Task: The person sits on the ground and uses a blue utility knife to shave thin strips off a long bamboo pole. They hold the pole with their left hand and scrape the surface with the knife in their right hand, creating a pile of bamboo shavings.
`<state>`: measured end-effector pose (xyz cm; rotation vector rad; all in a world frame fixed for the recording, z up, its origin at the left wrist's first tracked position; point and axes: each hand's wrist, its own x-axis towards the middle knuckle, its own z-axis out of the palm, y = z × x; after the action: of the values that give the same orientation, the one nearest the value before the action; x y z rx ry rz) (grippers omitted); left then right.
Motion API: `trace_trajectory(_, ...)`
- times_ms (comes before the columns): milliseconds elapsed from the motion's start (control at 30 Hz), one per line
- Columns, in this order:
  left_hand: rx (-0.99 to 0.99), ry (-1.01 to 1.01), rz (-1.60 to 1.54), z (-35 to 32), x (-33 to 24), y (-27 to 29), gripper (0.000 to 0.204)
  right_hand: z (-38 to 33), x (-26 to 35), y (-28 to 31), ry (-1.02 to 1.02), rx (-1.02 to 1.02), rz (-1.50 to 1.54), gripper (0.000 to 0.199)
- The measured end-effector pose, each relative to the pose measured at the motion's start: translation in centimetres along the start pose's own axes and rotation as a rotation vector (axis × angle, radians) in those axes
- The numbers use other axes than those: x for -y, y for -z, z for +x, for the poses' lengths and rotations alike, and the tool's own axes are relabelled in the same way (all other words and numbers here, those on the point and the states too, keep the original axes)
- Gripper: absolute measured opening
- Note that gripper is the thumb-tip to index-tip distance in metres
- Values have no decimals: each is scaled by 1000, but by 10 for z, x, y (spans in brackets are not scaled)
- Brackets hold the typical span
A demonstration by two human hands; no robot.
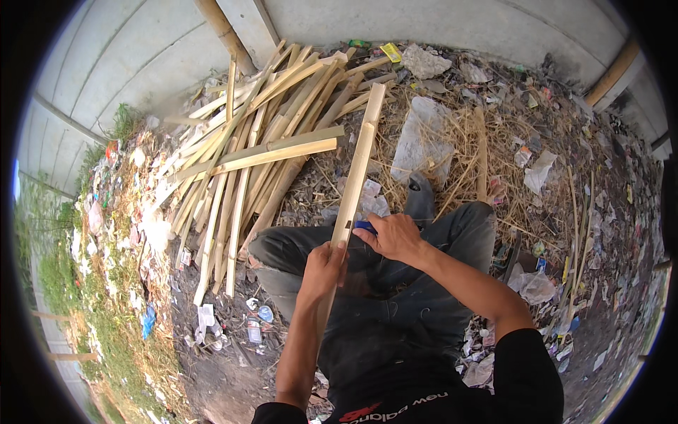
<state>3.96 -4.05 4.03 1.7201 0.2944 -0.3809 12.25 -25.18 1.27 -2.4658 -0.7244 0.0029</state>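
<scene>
A long pale split-bamboo strip (358,166) stands slanted in front of me, its far end up and its near end down toward my lap. My left hand (324,268) is wrapped round its lower part. My right hand (393,234) is closed on a small blue-handled tool (364,227), held against or close to the strip's right edge. The tool's working end cannot be made out. A small dark notch or mark shows on the strip beside it, just above my left fingers. My bent legs (452,237) lie under both hands.
A large pile of bamboo strips (272,152) lies ahead to the left. Beside it are dry straw (462,173) and a clear plastic sheet (422,134). Litter covers the ground, with a crumpled plastic bag (533,286) on the right. A concrete wall (424,25) stands behind.
</scene>
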Motion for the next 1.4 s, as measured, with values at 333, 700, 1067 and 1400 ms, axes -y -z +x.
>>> trace_trajectory(333,379,299,-220,-105,63,39,43,34,-262,105,-844,-399,-47,81)
trace_trajectory(700,33,225,-27,-45,33,28,59,22,-118,89,-389,-361,330,52)
trace_trajectory(1067,72,136,5,-12,13,10,63,-25,37,18,59,227,133,55)
trace_trajectory(1400,100,210,17,-37,45,7,64,29,-50,35,-178,73,-74,59)
